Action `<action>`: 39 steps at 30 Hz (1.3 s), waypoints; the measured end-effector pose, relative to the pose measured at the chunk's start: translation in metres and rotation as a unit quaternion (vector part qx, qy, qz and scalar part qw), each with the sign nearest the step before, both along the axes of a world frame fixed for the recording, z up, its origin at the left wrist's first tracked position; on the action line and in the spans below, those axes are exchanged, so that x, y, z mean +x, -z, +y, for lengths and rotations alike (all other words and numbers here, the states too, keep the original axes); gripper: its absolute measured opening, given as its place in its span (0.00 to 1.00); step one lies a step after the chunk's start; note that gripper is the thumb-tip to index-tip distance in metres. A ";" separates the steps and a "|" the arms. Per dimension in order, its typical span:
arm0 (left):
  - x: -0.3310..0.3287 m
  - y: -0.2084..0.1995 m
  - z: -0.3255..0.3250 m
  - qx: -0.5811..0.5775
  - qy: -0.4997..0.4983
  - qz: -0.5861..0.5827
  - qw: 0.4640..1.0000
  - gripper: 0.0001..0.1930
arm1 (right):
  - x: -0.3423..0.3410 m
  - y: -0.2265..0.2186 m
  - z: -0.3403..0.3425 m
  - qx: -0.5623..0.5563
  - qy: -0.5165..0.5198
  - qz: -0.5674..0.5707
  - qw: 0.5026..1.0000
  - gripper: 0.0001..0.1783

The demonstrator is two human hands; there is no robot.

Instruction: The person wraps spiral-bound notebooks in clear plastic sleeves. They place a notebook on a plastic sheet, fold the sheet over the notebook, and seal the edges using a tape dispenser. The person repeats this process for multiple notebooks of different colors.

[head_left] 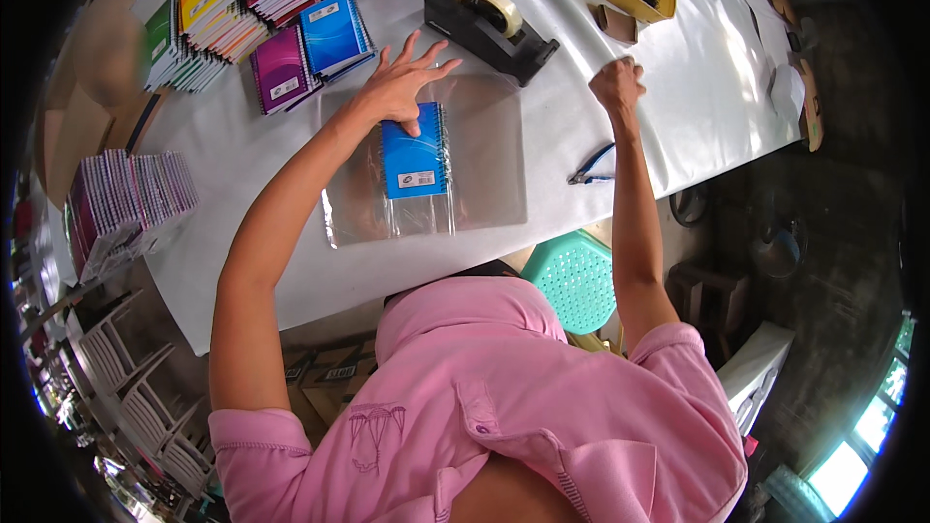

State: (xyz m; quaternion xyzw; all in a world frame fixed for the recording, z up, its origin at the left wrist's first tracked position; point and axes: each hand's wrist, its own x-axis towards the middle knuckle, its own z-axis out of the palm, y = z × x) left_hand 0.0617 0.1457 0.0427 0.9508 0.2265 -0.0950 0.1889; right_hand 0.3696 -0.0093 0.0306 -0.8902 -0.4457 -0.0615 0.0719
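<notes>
A blue spiral notebook (pixel 415 157) lies in a clear plastic sleeve, on top of a larger translucent sheet (pixel 489 165). My left hand (pixel 397 87) rests at the notebook's top edge, its thumb pressing on the cover and its other fingers spread wide. Off to the right, over the white-covered table (pixel 697 107), my right hand (pixel 618 84) is closed with fingers curled; whatever may be in it is hidden. Just beyond that hand sits a small brown block (pixel 617 24). A black tape dispenser (pixel 446 12) with a roll of tape (pixel 489 6) stands beyond the notebook.
Blue-handled cutters (pixel 591 169) lie beside my right forearm. A yellow tub (pixel 668 0) with dark contents stands at the far right. Purple (pixel 281 68) and blue notebooks (pixel 334 34) sit near coloured stacks at the far left. More notebooks (pixel 126 199) are at the left edge. A green stool (pixel 572 281) is below the table.
</notes>
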 end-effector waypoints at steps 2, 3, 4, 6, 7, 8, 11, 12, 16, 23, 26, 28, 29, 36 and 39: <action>-0.004 0.000 0.001 -0.017 -0.016 0.000 1.000 0.70 | -0.027 -0.028 -0.001 -0.015 -0.080 0.170 0.982 0.09; -0.007 0.004 0.002 -0.022 -0.018 -0.005 1.000 0.70 | -0.049 -0.040 0.002 -0.002 -0.171 0.317 0.933 0.11; -0.004 0.007 0.003 -0.024 -0.012 -0.014 1.000 0.70 | -0.074 -0.038 0.007 -0.011 -0.207 0.419 0.884 0.14; -0.003 0.012 0.008 -0.037 -0.009 -0.018 0.999 0.71 | -0.132 -0.041 0.028 -0.088 -0.251 0.524 0.809 0.17; -0.004 0.013 0.010 -0.043 -0.011 -0.010 0.999 0.71 | -0.159 -0.048 0.037 -0.159 -0.258 0.530 0.792 0.19; -0.002 0.014 0.012 -0.050 -0.009 -0.003 0.999 0.71 | -0.178 -0.044 0.041 -0.172 -0.253 0.505 0.807 0.18; 0.003 0.017 0.013 -0.068 -0.001 -0.001 0.998 0.71 | -0.210 -0.023 0.044 -0.199 -0.193 0.384 0.881 0.19; 0.005 0.017 0.013 -0.073 0.002 -0.005 0.997 0.71 | -0.216 -0.017 0.044 -0.205 -0.165 0.332 0.906 0.19; 0.002 0.030 0.016 -0.062 0.005 -0.009 0.998 0.68 | -0.239 -0.034 0.045 -0.201 -0.198 0.204 0.938 0.22; -0.010 0.001 0.007 -0.028 0.017 -0.051 0.998 0.60 | -0.203 -0.038 0.044 -0.352 -0.214 0.200 0.889 0.39; -0.051 0.022 0.002 -0.065 -0.164 -0.246 0.953 0.49 | -0.195 -0.012 0.025 -0.259 -0.176 0.301 0.901 0.45; -0.076 0.043 -0.011 0.041 -0.272 -0.259 0.926 0.40 | -0.189 0.024 0.010 -0.091 -0.174 0.414 0.889 0.44; -0.089 0.049 -0.030 0.172 -0.301 -0.184 0.920 0.37 | -0.189 0.033 0.003 -0.011 -0.173 0.466 0.868 0.44; -0.120 0.030 -0.101 -0.197 -0.280 -0.227 0.912 0.26 | -0.209 -0.017 -0.023 0.098 -0.114 0.737 0.659 0.50; -0.119 -0.014 -0.117 -0.489 -0.313 -0.415 0.701 0.45 | -0.213 -0.034 -0.035 0.189 -0.212 0.673 0.682 0.58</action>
